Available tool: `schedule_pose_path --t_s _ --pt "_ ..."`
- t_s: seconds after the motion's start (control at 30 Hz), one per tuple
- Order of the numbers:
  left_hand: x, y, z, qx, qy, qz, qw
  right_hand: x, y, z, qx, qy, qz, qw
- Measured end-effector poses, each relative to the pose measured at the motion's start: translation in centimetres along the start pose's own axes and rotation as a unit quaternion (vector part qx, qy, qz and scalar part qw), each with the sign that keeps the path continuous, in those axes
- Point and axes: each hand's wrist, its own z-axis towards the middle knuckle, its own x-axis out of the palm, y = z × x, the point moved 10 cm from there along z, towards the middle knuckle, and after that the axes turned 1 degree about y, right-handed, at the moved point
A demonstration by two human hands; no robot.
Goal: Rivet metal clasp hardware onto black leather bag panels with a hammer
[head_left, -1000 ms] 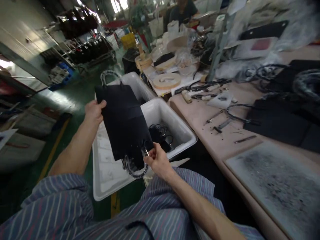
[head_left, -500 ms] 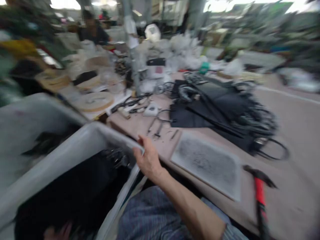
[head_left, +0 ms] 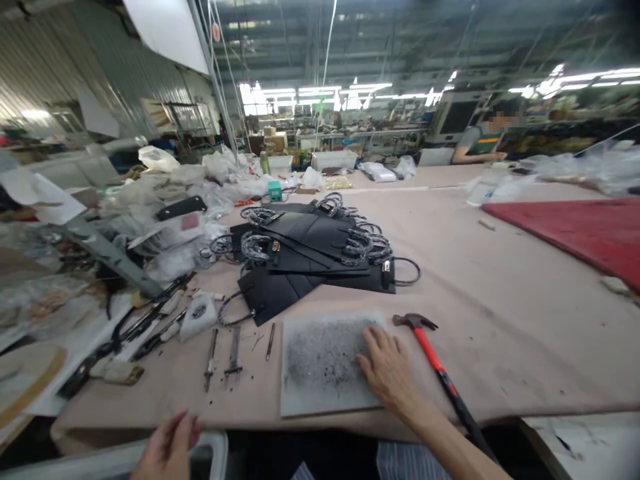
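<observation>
I find the board (head_left: 320, 363) at lower centre, beneath the fingers of the right hand (head_left: 390, 370): loosely spread, resting upon it, gripping nothing. The left hand (head_left: 169, 445), lower left near the bin (head_left: 221, 448), has bent fingers; whether they hold anything, I cannot tell.

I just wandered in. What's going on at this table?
A person is working bare-handed at a table. The right hand lies spread on a grey, speckled board, with a claw hammer just right of it. The left hand is by the rim of a white bin, with nothing visible in its fingers. Beyond the board is a pile of black panels with looped handles; slim metal tools lie left of the board.
</observation>
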Motion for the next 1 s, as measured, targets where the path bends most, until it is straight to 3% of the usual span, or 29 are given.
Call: schedule_pose_path --t_s 0.07,0.17,0.27,0.33,0.4,0.47,0.57,0.67,0.83,0.9,1.0 --pt "2.5 -4.8 2.8 0.038 0.02 -0.034 0.998 1.2 -1.0 -0.9 0.004 0.008 -0.006 1.0" --pt "8.6 -16.5 6.7 0.176 0.071 -0.026 0.982 2.1 -1.4 -1.7 0.011 0.013 -0.003 1.0" --pt "14.5 -27.4 9.1 0.307 0.067 0.056 0.948 1.8 -1.3 -1.6 0.022 0.01 -0.002 1.0" --pt "18.4 -32.9 9.7 0.395 0.068 0.12 0.909 1.5 -1.3 -1.4 0.025 0.009 -0.002 1.0" --pt "22.2 -36.7 10.0 0.466 0.068 0.183 0.863 1.4 -1.3 -1.3 0.023 0.01 -0.001 1.0" --pt "25.7 -38.9 10.6 0.502 0.07 0.242 0.828 1.4 -1.3 -1.3 0.022 0.012 0.003 1.0" --pt "30.0 -40.6 11.9 0.512 0.089 0.308 0.796 1.6 -1.5 -1.4 0.029 0.015 0.015 0.999" --pt "32.2 -41.7 12.6 0.534 0.098 0.348 0.765 1.8 -1.7 -1.5 0.038 0.026 0.022 0.999" --pt "32.1 -42.8 11.7 0.607 0.115 0.359 0.699 2.1 -1.6 -1.5 0.029 0.026 -0.008 0.999" --pt "31.1 -43.4 11.8 0.602 0.13 0.332 0.714 2.2 -1.5 -1.6 0.024 0.01 -0.014 1.0" --pt "29.0 -45.1 13.3 0.561 0.109 0.298 0.764 2.5 -1.5 -1.7 0.021 -0.006 -0.014 1.0"
